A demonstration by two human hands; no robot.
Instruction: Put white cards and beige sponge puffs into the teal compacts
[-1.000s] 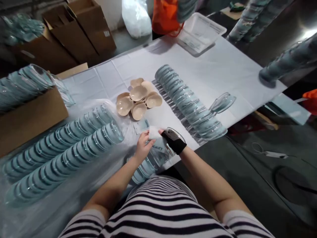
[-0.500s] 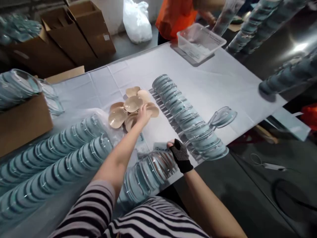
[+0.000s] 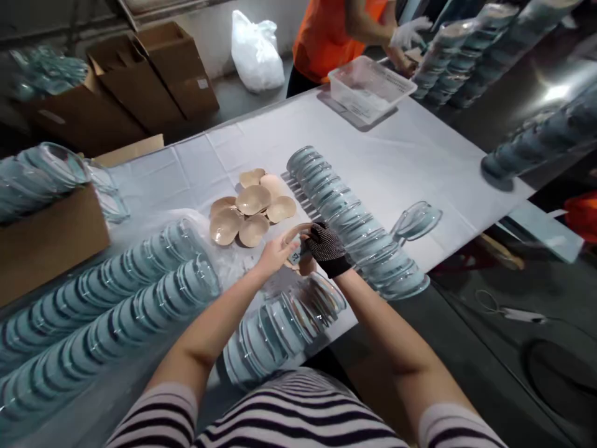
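The person in the striped top is holding both hands together above the near middle of the worktop [image 3: 410, 155], which is lying under a white cloth. The left hand [image 3: 275, 252], bare, and the right hand [image 3: 326, 247], in a black dotted glove, are both gripping one clear plastic case [image 3: 298, 239] between them, with something beige showing just under it; what that is cannot be told. The case is hovering just near of the cluster of beige cups [image 3: 252, 211] and just left of the long row of clear cases [image 3: 354, 224] that is running from far left to near right. One open case [image 3: 416, 221] is lying just right of that row. Directly below the hands, a short stack of cases [image 3: 280, 323] is lying at the near edge. At the left, two long wrapped rows of cases [image 3: 107, 311] are lying side by side, and a cardboard box [image 3: 51, 239] is standing beyond them. At the far edge a person in orange [image 3: 336, 34], wearing white gloves, is working beside a clear plastic bin [image 3: 370, 87]
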